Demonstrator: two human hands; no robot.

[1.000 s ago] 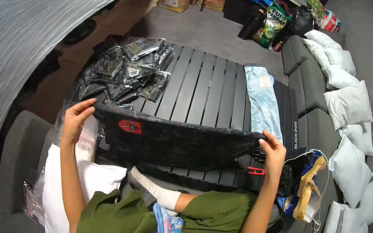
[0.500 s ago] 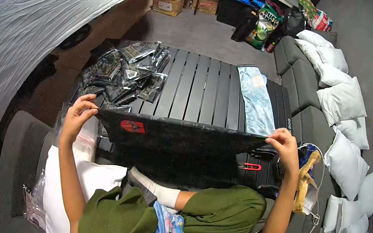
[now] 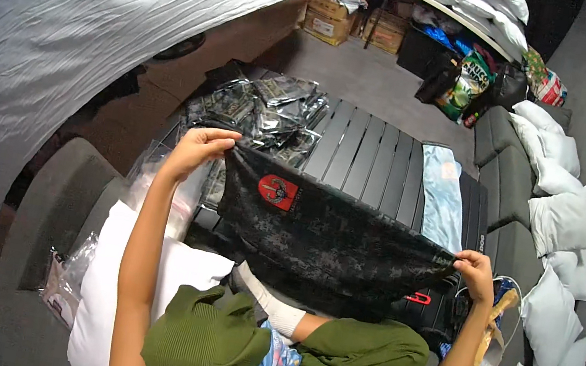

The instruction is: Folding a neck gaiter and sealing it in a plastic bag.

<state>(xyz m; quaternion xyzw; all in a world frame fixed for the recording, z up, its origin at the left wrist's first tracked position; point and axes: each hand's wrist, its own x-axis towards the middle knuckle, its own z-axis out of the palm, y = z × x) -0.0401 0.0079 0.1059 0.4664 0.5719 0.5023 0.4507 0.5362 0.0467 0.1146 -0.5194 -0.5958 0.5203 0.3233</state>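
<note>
A dark camouflage cloth (image 3: 337,241) hangs stretched between my hands above the near part of a black slatted table (image 3: 361,148). It bears a red patch (image 3: 277,192) towards its upper left. My left hand (image 3: 199,152) pinches the upper left corner, and my right hand (image 3: 476,274) grips the upper right corner, lower down, so the top edge slopes. Beyond the cloth, a pile of dark items in clear plastic packets (image 3: 275,106) covers the table's far left. On the right lies a folded light blue cloth (image 3: 442,189). Red-handled snips (image 3: 419,298) show partly beside the cloth's lower right edge.
A white pillow (image 3: 185,270) lies by my left arm, near clear plastic bags (image 3: 168,189). Along the grey sofa (image 3: 508,192) at right lie several white pillows (image 3: 562,220). A white cable (image 3: 514,329) runs beside a yellow bag (image 3: 494,341). Cardboard boxes (image 3: 329,22) stand at the back.
The cloth has been raised on its left side and now tilts, showing more of its face and patch. My left hand moved up and right, my right hand lower. The whole view has shifted.
</note>
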